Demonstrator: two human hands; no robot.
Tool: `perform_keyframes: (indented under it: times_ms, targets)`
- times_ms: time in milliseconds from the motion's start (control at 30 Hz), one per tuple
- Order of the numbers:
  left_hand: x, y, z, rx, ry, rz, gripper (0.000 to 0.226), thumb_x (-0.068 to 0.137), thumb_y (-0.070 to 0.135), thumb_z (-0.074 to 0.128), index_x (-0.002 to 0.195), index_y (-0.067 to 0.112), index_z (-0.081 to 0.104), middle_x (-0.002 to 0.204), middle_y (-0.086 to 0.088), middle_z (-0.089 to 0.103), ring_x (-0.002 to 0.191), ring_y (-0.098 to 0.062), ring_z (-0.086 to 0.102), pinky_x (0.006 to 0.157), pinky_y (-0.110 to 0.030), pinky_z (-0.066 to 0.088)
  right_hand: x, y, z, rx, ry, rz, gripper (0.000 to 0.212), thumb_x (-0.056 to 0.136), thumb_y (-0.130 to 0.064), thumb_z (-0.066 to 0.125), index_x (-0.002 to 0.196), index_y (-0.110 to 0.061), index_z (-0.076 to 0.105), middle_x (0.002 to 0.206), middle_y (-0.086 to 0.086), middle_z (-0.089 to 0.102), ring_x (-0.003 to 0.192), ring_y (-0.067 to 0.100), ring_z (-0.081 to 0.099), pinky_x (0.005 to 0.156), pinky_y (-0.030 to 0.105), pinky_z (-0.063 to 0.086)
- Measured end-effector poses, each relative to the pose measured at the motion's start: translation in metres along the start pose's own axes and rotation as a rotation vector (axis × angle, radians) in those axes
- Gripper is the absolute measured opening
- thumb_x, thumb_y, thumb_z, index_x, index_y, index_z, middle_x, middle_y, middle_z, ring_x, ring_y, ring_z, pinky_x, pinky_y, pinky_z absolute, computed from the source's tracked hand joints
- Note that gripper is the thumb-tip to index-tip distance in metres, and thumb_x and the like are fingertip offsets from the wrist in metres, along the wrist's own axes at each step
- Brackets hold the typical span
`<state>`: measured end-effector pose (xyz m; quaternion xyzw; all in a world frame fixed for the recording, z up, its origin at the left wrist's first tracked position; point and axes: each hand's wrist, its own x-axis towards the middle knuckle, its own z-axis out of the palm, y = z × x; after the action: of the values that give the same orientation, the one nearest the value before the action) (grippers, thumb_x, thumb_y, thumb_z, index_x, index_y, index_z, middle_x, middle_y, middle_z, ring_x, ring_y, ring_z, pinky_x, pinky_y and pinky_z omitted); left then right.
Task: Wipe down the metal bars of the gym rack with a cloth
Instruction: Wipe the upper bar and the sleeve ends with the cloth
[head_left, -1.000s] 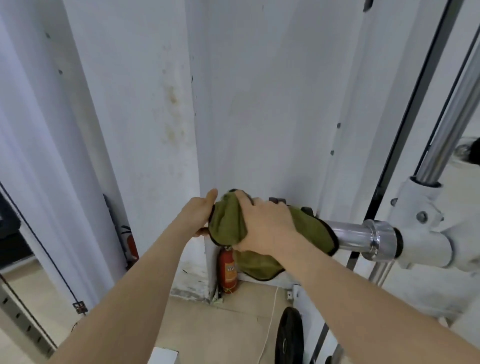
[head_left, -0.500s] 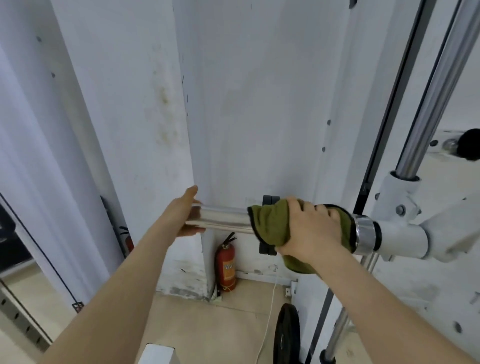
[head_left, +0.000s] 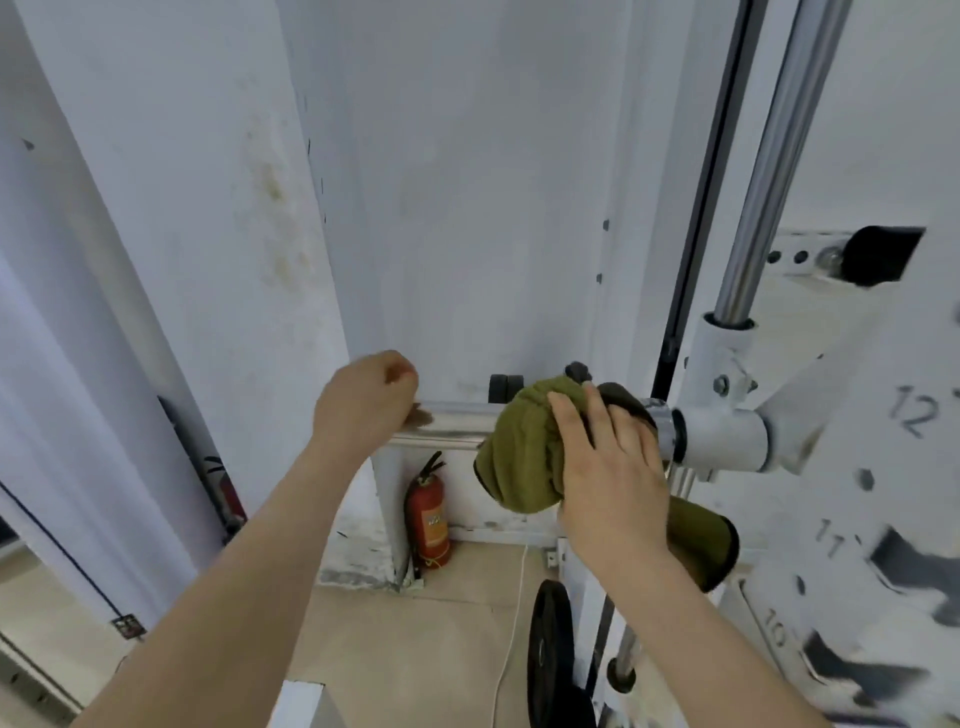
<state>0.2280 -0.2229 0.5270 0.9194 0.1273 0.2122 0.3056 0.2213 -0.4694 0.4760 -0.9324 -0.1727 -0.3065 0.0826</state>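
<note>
A short chrome horizontal bar (head_left: 452, 428) sticks out leftward from the white rack collar (head_left: 727, 439). My left hand (head_left: 363, 402) is closed around the bar's free left end. An olive green cloth (head_left: 524, 457) is bunched around the bar near the collar, one flap hanging down at the lower right. My right hand (head_left: 608, 467) presses the cloth against the bar, fingers spread over it. A long chrome guide rod (head_left: 763, 166) rises diagonally from the white bracket at the right.
A white wall corner stands close behind the bar. On the floor below are a red fire extinguisher (head_left: 428, 514), a black weight plate (head_left: 548, 654) and a white cable. The numbered white rack upright (head_left: 883, 519) fills the right side.
My right hand slid the cloth from the bar's left end rightward to the collar, exposing bare chrome. My left hand stayed on the bar's end and closed tighter. The view shifted slightly.
</note>
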Motion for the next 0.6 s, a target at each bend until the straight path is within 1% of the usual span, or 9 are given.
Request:
perform_keyframes:
  times_ms: [67, 133, 233, 333, 367, 400, 467, 533, 600]
  targets:
    - [-0.006, 0.019, 0.031, 0.484, -0.054, 0.151, 0.029, 0.093, 0.035, 0.035, 0.087, 0.02, 0.058, 0.072, 0.006, 0.057, 0.066, -0.022, 0.053, 0.066, -0.032, 0.034, 0.005, -0.008, -0.001, -0.061, -0.111, 0.049, 0.093, 0.07, -0.02, 0.074, 0.147, -0.022, 0.022, 0.153, 0.015, 0.028, 0.134, 0.035, 0.031, 0.114, 0.048, 0.019]
    - [-0.013, 0.022, 0.041, 0.694, 0.082, 0.26, 0.034, 0.097, 0.035, 0.027, 0.084, 0.021, 0.055, 0.069, 0.005, 0.047, 0.064, -0.023, 0.045, 0.067, -0.033, 0.027, 0.023, -0.011, -0.003, -0.112, -0.176, 0.086, 0.094, 0.069, -0.028, 0.072, 0.145, -0.024, 0.018, 0.149, 0.013, 0.033, 0.13, 0.033, 0.033, 0.112, 0.047, 0.018]
    - [-0.024, 0.012, 0.041, 0.454, 0.202, 0.32, 0.041, 0.094, 0.032, 0.025, 0.082, 0.023, 0.063, 0.077, 0.007, 0.06, 0.077, -0.021, 0.056, 0.076, -0.034, 0.03, 0.072, -0.009, -0.008, -0.096, -0.421, 0.054, 0.083, 0.06, -0.039, 0.073, 0.132, -0.032, 0.033, 0.119, 0.003, 0.057, 0.109, 0.028, 0.051, 0.091, 0.043, 0.032]
    - [-0.041, 0.008, 0.042, 0.261, 0.184, 0.328, 0.04, 0.098, 0.029, 0.031, 0.111, 0.022, 0.068, 0.111, 0.005, 0.068, 0.108, -0.02, 0.057, 0.102, -0.04, 0.033, 0.112, -0.004, -0.022, 0.229, -0.964, 0.025, 0.076, 0.057, -0.038, 0.086, 0.121, -0.028, 0.048, 0.112, 0.0, 0.064, 0.096, 0.023, 0.061, 0.083, 0.037, 0.048]
    - [-0.049, 0.005, 0.043, 0.198, 0.146, 0.325, 0.036, 0.1, 0.026, 0.036, 0.119, 0.02, 0.065, 0.121, 0.004, 0.065, 0.118, -0.02, 0.053, 0.107, -0.041, 0.03, 0.115, -0.004, -0.023, 0.282, -1.028, -0.008, 0.076, 0.057, -0.035, 0.088, 0.123, -0.026, 0.05, 0.113, 0.001, 0.065, 0.093, 0.022, 0.062, 0.081, 0.037, 0.052]
    - [-0.055, 0.001, 0.043, 0.104, 0.123, 0.311, 0.033, 0.1, 0.023, 0.04, 0.125, 0.02, 0.062, 0.129, 0.005, 0.061, 0.126, -0.019, 0.048, 0.111, -0.039, 0.028, 0.112, -0.01, -0.023, 0.247, -0.982, -0.049, 0.077, 0.059, -0.036, 0.087, 0.124, -0.024, 0.048, 0.111, 0.001, 0.065, 0.09, 0.021, 0.061, 0.075, 0.035, 0.051]
    - [-0.061, -0.004, 0.031, -0.186, 0.1, 0.159, 0.031, 0.1, 0.021, 0.044, 0.123, 0.028, 0.064, 0.128, 0.012, 0.06, 0.127, -0.011, 0.047, 0.107, -0.027, 0.033, 0.093, -0.038, -0.01, 0.028, -0.615, -0.139, 0.074, 0.063, -0.038, 0.078, 0.125, -0.024, 0.039, 0.103, -0.002, 0.062, 0.086, 0.023, 0.058, 0.069, 0.033, 0.041]
    - [-0.059, -0.002, 0.011, -0.519, 0.118, -0.032, 0.03, 0.099, 0.022, 0.044, 0.107, 0.039, 0.067, 0.111, 0.021, 0.065, 0.111, -0.007, 0.058, 0.091, -0.023, 0.045, 0.072, -0.081, 0.012, -0.002, -0.285, -0.205, 0.074, 0.07, -0.032, 0.072, 0.132, -0.022, 0.034, 0.114, 0.0, 0.06, 0.1, 0.025, 0.057, 0.084, 0.039, 0.037]
    - [-0.054, 0.0, -0.004, -0.602, 0.156, -0.091, 0.026, 0.097, 0.02, 0.046, 0.11, 0.036, 0.062, 0.107, 0.019, 0.063, 0.103, -0.006, 0.059, 0.08, -0.02, 0.047, 0.066, -0.111, 0.018, 0.064, -0.188, -0.202, 0.083, 0.071, -0.03, 0.073, 0.14, -0.021, 0.028, 0.126, 0.003, 0.055, 0.113, 0.028, 0.052, 0.098, 0.044, 0.031]
